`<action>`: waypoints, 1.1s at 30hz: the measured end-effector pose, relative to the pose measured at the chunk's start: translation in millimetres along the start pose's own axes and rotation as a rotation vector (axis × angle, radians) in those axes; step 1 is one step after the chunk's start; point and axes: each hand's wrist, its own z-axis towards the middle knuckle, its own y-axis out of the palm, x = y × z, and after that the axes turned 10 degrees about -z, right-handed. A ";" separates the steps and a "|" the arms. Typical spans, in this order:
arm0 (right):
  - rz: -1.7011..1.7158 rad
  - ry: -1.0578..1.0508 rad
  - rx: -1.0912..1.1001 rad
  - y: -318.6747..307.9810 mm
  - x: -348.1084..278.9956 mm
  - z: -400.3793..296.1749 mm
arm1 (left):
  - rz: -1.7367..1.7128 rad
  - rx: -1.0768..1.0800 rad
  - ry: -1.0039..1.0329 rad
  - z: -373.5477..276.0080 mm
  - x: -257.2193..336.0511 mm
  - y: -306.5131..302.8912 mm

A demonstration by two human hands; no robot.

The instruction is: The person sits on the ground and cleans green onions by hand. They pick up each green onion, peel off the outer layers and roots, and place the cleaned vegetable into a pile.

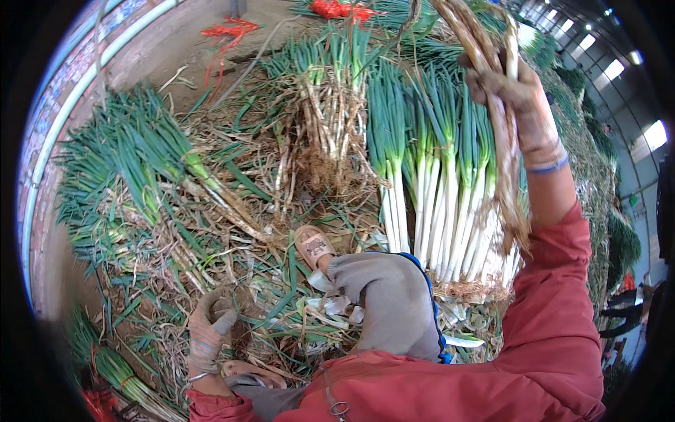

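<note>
My right hand, in a soiled knit glove, is raised at the upper right and closed around a few unpeeled green onion stalks with roots dangling. Below and left of it lies a row of cleaned green onions with white shanks. My left hand, in a striped dirty glove, is low at the left with curled fingers, beside the roots of unpeeled green onions; whether it grips any is unclear. Another unpeeled bundle stands out at the top middle.
Loose leaves and peelings cover the ground around my feet. Red plastic ties lie at the top left. A tied bundle of green onions is at the lower left. Pipes run along the left wall. People are partly visible at the far right.
</note>
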 end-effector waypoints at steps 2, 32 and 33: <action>0.061 0.078 0.023 -6.1 22.2 27.2 | -0.024 0.001 0.006 6.8 -7.0 0.1; -0.350 0.417 -0.775 657.7 250.0 18.9 | 0.442 0.554 -0.337 203.7 -162.0 -221.9; -0.391 0.455 -0.758 663.4 253.9 15.3 | 0.429 0.570 -0.295 224.5 -184.4 -222.3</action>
